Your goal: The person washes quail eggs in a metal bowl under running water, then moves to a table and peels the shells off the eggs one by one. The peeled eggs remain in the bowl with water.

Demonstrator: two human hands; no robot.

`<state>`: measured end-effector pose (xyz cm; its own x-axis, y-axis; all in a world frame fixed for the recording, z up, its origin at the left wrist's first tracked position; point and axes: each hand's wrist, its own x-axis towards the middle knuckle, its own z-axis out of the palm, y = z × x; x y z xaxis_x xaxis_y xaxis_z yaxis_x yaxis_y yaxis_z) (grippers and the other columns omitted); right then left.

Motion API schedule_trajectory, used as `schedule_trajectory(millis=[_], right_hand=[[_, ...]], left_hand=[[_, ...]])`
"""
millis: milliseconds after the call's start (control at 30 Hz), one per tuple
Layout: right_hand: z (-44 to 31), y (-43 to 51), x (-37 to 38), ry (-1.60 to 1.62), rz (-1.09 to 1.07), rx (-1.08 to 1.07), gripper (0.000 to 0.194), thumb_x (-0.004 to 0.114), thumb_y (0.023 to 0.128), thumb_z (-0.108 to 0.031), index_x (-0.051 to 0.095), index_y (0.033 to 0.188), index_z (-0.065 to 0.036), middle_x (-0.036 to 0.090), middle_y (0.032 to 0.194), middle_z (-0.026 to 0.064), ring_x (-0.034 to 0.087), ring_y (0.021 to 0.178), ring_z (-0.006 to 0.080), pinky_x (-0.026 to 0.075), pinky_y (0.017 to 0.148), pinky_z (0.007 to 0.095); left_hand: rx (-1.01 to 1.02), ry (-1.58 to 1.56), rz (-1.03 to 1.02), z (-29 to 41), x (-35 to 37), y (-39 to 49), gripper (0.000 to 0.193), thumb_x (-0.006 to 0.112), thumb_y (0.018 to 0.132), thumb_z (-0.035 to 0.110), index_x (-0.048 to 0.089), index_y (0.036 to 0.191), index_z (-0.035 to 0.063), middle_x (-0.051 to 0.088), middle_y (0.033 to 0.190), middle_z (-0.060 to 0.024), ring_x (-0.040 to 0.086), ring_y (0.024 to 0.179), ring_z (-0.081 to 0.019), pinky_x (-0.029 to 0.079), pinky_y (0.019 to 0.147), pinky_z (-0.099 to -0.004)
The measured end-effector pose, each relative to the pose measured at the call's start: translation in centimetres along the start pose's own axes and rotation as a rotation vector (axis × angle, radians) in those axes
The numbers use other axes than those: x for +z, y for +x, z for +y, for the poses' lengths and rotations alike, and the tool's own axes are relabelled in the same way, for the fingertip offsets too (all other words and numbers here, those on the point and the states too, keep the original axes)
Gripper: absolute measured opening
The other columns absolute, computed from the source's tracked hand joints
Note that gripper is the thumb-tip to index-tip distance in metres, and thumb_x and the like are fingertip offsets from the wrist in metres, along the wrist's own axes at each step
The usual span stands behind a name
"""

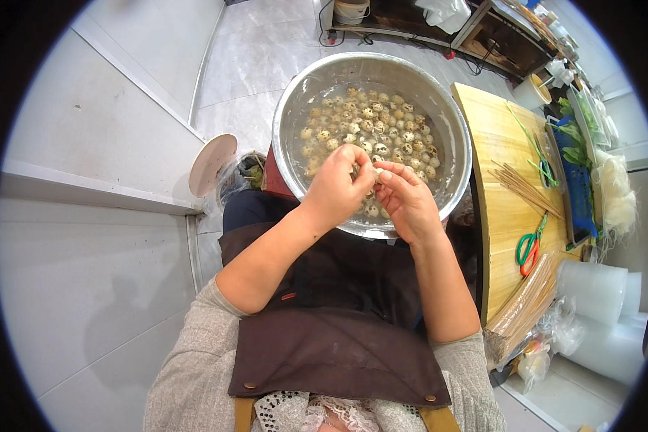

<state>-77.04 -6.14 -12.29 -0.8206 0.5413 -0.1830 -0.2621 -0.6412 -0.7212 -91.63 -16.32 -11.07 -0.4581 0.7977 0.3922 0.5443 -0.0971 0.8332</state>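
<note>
Speckled quail eggs lie in cloudy water inside a large round metal basin before me. Over the near half of the basin, my left hand and my right hand meet at the fingertips. Between them is a small pale egg, mostly covered by the fingers; how much shell is on it cannot be made out. The right thumb and fingers pinch this egg. My left finger and thumb are closed together at its side, and whether they hold a bit of shell is hidden.
A wooden table on the right bears bamboo skewers, scissors with green and red handles, a blue basket with greens and a wrapped skewer bundle. A bin with a plastic liner stands left, beside a pale round lid.
</note>
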Motion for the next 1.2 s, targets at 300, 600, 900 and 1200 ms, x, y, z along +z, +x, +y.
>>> schedule_trajectory(millis=[300, 600, 900, 1200], right_hand=[[-0.8, 0.0, -0.3, 0.131, -0.021, 0.019, 0.026, 0.066, 0.102, -0.019, 0.065, 0.123, -0.003, 0.066, 0.102, 0.0025, 0.062, 0.088, 0.0117, 0.053, 0.079, 0.0265], [-0.9, 0.1, 0.2, 0.062, 0.085, 0.060, 0.020, 0.071, 0.100, -0.023, 0.064, 0.110, -0.008, 0.066, 0.095, -0.0001, 0.062, 0.082, 0.0100, 0.053, 0.074, 0.0238], [-0.9, 0.0, 0.2, 0.032, 0.057, 0.077, 0.022, 0.068, 0.100, -0.017, 0.064, 0.118, -0.005, 0.069, 0.104, 0.0048, 0.065, 0.090, 0.0130, 0.055, 0.081, 0.0259], [-1.3, -0.5, -0.1, 0.087, 0.031, 0.007, 0.039, 0.061, 0.101, -0.011, 0.056, 0.136, 0.004, 0.065, 0.128, 0.0184, 0.067, 0.114, 0.0256, 0.057, 0.100, 0.0343]], left_hand=[[-0.253, -0.363, -0.142, 0.3, -1.0, 1.3, 0.016, 0.064, 0.103, 0.018, 0.068, 0.110, 0.0040, 0.069, 0.099, -0.0049, 0.064, 0.082, -0.0111, 0.051, 0.072, -0.0255], [0.075, -0.012, -0.105, 1.9, -1.5, 1.0, 0.012, 0.074, 0.094, 0.016, 0.071, 0.099, 0.0046, 0.067, 0.091, -0.0086, 0.064, 0.083, -0.0229, 0.050, 0.073, -0.0332], [0.189, 0.132, -0.026, 0.5, -0.7, 0.9, 0.012, 0.070, 0.094, 0.014, 0.063, 0.096, 0.0039, 0.065, 0.087, -0.0093, 0.064, 0.078, -0.0234, 0.050, 0.068, -0.0352], [-0.343, -0.413, -0.119, -0.4, -1.1, 1.3, 0.015, 0.062, 0.102, 0.016, 0.065, 0.104, 0.0025, 0.069, 0.098, -0.0055, 0.062, 0.079, -0.0084, 0.051, 0.071, -0.0252]])
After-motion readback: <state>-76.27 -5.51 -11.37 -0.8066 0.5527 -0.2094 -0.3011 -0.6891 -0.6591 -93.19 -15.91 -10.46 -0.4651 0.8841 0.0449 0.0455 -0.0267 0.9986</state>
